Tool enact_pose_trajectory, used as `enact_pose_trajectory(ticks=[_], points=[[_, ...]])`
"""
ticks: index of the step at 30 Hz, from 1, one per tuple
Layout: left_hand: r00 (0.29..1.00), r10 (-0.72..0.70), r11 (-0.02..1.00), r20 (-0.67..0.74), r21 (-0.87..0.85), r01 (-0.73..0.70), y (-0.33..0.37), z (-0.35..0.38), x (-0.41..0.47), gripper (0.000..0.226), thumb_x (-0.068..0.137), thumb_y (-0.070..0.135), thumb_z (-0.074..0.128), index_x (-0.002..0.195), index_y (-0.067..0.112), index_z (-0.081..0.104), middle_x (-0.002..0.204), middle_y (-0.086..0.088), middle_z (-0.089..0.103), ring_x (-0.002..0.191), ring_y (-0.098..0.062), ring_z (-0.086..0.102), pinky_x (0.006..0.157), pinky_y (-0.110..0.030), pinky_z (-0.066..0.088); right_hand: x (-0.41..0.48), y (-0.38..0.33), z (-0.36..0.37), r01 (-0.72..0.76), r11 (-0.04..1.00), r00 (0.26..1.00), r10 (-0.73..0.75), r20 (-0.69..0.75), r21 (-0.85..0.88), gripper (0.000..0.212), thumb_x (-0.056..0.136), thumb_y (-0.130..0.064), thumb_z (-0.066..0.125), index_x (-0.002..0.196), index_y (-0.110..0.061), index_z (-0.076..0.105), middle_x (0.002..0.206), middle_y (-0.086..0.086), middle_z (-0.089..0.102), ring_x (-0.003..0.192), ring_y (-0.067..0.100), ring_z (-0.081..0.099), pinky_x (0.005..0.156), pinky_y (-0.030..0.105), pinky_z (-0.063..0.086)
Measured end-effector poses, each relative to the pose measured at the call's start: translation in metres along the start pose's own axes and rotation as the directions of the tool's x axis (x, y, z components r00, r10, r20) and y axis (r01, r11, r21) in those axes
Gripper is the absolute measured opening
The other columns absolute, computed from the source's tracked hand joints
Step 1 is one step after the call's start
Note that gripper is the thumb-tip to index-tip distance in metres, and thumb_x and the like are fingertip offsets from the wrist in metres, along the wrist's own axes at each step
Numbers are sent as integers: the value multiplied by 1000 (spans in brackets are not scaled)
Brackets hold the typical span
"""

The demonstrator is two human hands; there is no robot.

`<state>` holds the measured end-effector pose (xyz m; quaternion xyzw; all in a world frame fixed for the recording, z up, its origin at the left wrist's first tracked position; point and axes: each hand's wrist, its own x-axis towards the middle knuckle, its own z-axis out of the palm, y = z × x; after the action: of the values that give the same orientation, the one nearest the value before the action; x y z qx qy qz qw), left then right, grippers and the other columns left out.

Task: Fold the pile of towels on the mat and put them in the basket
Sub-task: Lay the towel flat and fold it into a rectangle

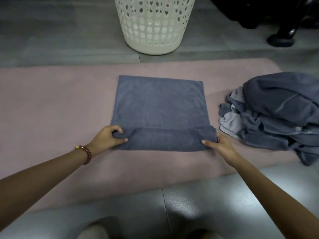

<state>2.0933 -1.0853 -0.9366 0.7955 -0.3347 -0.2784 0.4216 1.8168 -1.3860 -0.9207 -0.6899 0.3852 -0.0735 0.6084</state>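
A grey-blue towel [159,104] lies flat on the pink mat [51,104], its near edge folded or rolled into a thick band. My left hand [107,138] pinches the left end of that band, thumb on top. At the band's right end my right hand [218,143] grips it the same way. A pile of crumpled grey and pale-blue towels [272,116] sits on the mat's right end. The white perforated basket [153,25] stands on the floor beyond the mat; its top is cut off by the frame.
Grey tiled floor [51,35] surrounds the mat. Dark objects [279,19] sit at the far right on the floor, behind the pile. My knees show at the bottom edge.
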Motion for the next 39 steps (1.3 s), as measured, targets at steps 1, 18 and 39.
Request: enact_pose_trajectory(ticks=[1, 18, 39], points=[[995, 74, 995, 65, 63, -79, -4, -2, -5, 25, 58, 44, 70, 62, 28, 51, 71, 14, 62, 66, -2, 52, 64, -19, 42, -2, 0, -3, 27, 997, 998, -22, 66, -79, 26, 78, 4, 69, 99, -10, 63, 88, -1, 67, 70, -5, 64, 63, 9, 48], [582, -299, 824, 756, -103, 556, 31, -37, -69, 85, 37, 49, 90, 110, 11, 67, 114, -7, 68, 103, -18, 64, 88, -25, 52, -60, -27, -41, -280, 815, 632, 555, 542, -508, 60, 75, -13, 74, 127, -18, 43, 96, -16, 68, 81, -10, 63, 63, 2, 45], [827, -250, 966, -504, -67, 251, -1, 7, 81, 28, 92, 17, 57, 68, 12, 44, 62, -3, 45, 64, -21, 41, 62, -30, 29, 108, -35, 10, -75, 950, 919, -51, -391, -302, 25, 92, -21, 57, 100, 3, 58, 88, 14, 58, 83, 20, 51, 73, 28, 39]])
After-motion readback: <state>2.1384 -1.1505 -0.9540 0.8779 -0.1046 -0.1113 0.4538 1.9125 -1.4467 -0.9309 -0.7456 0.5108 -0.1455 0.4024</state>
